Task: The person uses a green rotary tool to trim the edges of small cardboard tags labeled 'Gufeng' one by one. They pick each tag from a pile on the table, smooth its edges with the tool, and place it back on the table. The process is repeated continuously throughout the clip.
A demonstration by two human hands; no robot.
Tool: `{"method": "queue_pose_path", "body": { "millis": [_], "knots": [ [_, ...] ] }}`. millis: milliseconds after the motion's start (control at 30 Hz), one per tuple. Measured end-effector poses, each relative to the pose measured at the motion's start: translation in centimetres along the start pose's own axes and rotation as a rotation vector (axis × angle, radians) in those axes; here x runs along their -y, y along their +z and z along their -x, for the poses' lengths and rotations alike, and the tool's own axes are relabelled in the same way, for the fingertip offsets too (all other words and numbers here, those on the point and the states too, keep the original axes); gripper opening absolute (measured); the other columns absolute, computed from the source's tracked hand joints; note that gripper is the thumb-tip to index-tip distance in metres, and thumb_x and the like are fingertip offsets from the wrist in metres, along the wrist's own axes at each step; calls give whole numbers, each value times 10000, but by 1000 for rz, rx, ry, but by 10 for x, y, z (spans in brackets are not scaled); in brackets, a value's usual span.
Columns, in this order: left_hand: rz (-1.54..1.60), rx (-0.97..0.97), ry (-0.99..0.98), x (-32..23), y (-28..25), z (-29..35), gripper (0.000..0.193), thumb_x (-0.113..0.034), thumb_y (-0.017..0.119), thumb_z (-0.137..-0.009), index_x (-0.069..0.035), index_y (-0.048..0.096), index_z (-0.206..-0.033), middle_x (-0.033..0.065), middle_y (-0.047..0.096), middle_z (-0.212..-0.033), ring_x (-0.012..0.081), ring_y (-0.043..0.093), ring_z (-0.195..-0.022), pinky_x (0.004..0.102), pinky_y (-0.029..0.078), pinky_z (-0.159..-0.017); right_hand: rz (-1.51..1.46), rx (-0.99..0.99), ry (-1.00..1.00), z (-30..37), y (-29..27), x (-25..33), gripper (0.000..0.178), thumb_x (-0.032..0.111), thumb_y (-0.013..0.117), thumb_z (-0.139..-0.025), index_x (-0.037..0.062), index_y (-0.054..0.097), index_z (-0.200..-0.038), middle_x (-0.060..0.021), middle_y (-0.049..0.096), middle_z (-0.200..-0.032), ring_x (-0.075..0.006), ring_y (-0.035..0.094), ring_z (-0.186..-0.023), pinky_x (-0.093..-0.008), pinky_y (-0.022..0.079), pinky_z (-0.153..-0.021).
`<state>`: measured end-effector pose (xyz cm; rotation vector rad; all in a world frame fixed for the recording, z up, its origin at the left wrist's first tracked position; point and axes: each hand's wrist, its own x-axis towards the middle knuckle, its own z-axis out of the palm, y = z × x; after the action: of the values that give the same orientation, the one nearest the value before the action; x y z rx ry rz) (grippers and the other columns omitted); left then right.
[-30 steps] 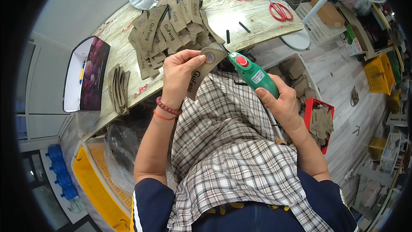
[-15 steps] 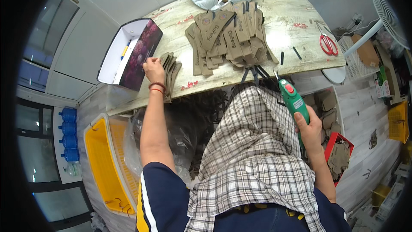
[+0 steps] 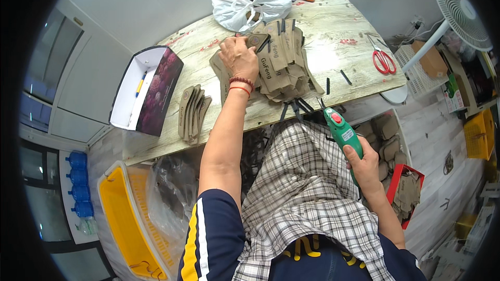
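Head view: gripping a green handheld cutter (image 3: 342, 131) in the right hand (image 3: 363, 164), tip pointed toward the table (image 3: 325, 18) edge; reaching with the left hand (image 3: 239, 55) to the large heap of tan fabric pieces (image 3: 284, 73), curled over one piece (image 3: 258, 40), impossible to tell whether pinching or merely touching it. Judging by the layout, only partway along: probably done with the small stack (image 3: 192, 113) at left, apparently with far more left in the heap, beside loose black strips (image 3: 346, 77).
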<state>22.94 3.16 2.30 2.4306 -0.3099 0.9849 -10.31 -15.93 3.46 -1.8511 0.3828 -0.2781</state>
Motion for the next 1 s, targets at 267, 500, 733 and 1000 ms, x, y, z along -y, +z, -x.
{"method": "queue_pose_path", "body": {
  "millis": [267, 500, 733, 1000],
  "knots": [
    [1016, 44, -330, -34, -36, 21, 158, 62, 615, -803, 27, 629, -956, 50, 588, -932, 145, 589, -787, 265, 492, -681, 0, -42, -46, -12, 2, 15, 375, 326, 673, -881, -4, 609, -1047, -10, 533, -625, -59, 470, -541, -252, 397, -499],
    [1751, 234, -953, -117, -78, 98, 62, -60, 659, -875, -21, 653, -923, 38, 678, -826, 92, 616, -679, 219, 485, -608, 8, -77, -40, -12, 0, 18, 397, 348, 671, -882, -9, 615, -1045, -41, 587, -688, -88, 514, -612, -272, 440, -558],
    [1749, 341, -1036, -141, -70, 120, 66, -53, 666, -860, -15, 650, -911, 48, 682, -820, 99, 609, -683, 228, 480, -645, -17, -76, 17, -2, -10, 11, 386, 338, 674, -882, -11, 614, -1035, -22, 578, -668, -65, 490, -572, -246, 418, -527],
    [1703, 472, -1091, -147, -71, 139, 90, -71, 622, -894, -6, 637, -956, 66, 684, -861, 120, 640, -741, 245, 490, -690, -23, -110, -3, 0, -11, 8, 401, 353, 671, -883, -12, 611, -1040, -14, 562, -662, -60, 485, -578, -249, 415, -525]
  ]
}}
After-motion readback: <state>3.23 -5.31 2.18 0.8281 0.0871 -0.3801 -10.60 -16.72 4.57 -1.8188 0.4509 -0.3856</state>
